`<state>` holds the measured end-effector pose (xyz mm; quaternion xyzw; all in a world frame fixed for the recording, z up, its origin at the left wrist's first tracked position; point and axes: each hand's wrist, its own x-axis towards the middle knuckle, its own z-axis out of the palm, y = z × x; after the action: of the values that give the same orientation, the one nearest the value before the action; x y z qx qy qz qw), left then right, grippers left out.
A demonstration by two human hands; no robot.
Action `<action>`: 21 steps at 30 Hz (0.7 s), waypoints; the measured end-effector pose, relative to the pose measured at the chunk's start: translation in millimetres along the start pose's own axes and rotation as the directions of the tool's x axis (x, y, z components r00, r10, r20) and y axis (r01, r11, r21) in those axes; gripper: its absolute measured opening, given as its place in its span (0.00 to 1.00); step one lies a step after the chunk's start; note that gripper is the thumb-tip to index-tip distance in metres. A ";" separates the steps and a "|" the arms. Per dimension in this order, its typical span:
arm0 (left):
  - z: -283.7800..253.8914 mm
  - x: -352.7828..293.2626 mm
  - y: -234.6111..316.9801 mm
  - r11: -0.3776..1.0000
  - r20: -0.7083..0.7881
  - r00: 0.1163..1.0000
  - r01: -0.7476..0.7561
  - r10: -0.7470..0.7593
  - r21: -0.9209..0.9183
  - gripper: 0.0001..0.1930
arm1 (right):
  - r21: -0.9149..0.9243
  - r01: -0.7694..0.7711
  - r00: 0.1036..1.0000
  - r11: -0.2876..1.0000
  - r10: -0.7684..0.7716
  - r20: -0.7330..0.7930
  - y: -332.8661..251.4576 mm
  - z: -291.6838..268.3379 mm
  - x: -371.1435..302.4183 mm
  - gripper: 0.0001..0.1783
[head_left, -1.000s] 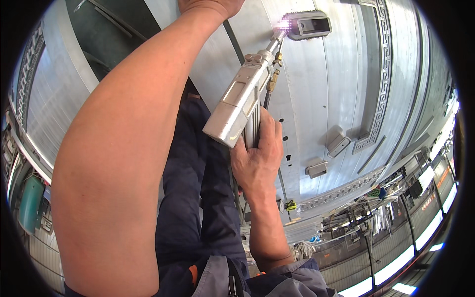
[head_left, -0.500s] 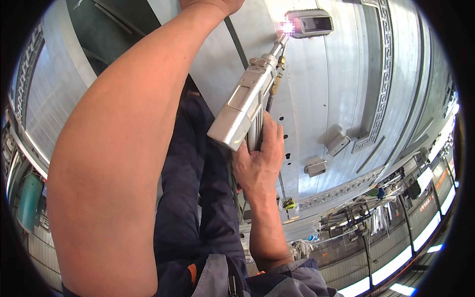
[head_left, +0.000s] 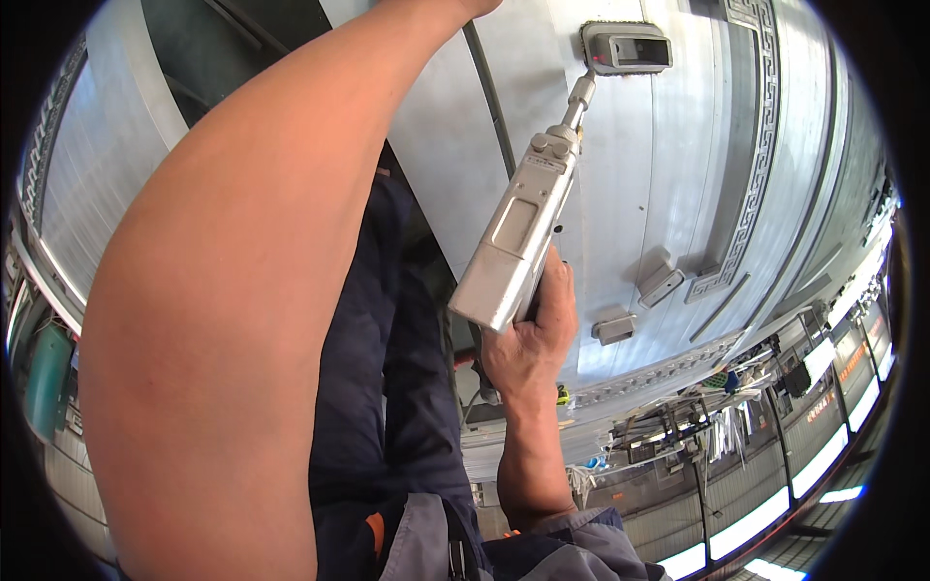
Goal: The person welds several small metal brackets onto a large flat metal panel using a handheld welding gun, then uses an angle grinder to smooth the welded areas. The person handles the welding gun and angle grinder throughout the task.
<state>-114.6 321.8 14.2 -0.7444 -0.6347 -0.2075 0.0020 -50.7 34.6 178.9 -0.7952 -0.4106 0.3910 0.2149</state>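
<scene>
My right hand (head_left: 533, 351) is wrapped round the handle of a silver handheld laser welding gun (head_left: 518, 218). The gun slants up and to the right, its nozzle at the lower left corner of a hollow, rounded rectangular metal fitting (head_left: 603, 56). A small red spot glows on that fitting near the nozzle, and no bright arc shows. The fitting stands on a large grey metal panel (head_left: 605, 184). Across the left side, my left forearm reaches to the top edge, where only a sliver of my left hand (head_left: 477, 6) shows; its fingers are out of the picture.
Two smaller hollow metal pieces, one tilted (head_left: 661, 285) and one lower down (head_left: 614, 330), are on the panel at right. A raised fretwork border (head_left: 759, 174) runs beyond them. A dark gap lies at upper left, a green cylinder (head_left: 46, 382) at far left, and cluttered racks at lower right.
The bright welding flash at the nozzle has gone out. The gun and my right hand have shifted right and a little down in view, and the gun stands steeper. The fitting appears slightly farther right.
</scene>
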 end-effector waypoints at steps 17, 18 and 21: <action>-11.1 0.9 4.8 0.996 0.155 0.987 0.021 -0.035 0.090 0.39 | -0.032 0.054 0.998 0.998 -0.054 -0.028 -14.3 16.2 33.6 0.34; -8.8 1.8 2.8 0.996 0.152 0.988 0.016 -0.030 0.093 0.39 | -0.034 0.043 0.999 0.998 -0.044 -0.028 -13.8 16.7 33.2 0.34; -5.1 1.9 -0.2 0.994 0.147 0.989 0.007 -0.023 0.106 0.39 | -0.041 0.040 0.999 0.998 -0.041 -0.035 -14.3 18.0 33.4 0.35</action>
<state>-116.1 322.2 19.4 -0.7518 -0.6487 -0.1178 -0.0075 -60.0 70.5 162.6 -0.7978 -0.4305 0.3639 0.2140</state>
